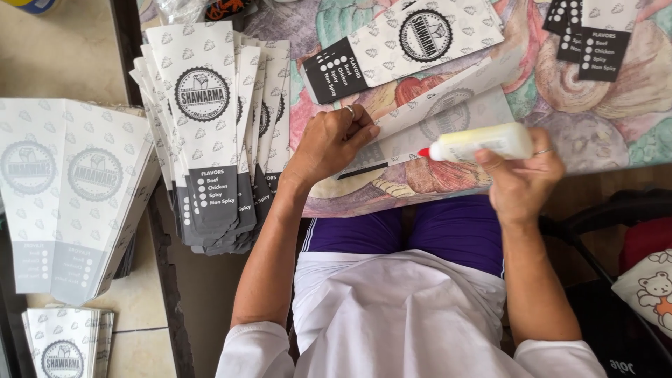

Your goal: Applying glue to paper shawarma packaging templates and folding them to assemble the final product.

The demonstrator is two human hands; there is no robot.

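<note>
My left hand (330, 143) presses down the folded edge of a flat white paper sleeve (448, 115) that lies on the patterned tablecloth (616, 105). A ring shows on one of its fingers. My right hand (521, 178) grips a white glue bottle (479, 142) held sideways, its red tip pointing left towards the sleeve's lower edge. The sleeve carries a round black emblem and a dark band at one end.
A fanned stack of printed sleeves (210, 119) lies left of my left hand. More sleeves rest at the table's far side (402, 42) and far right (591, 31). Further piles (70, 196) sit on the floor at left. A bag (647, 280) stands at right.
</note>
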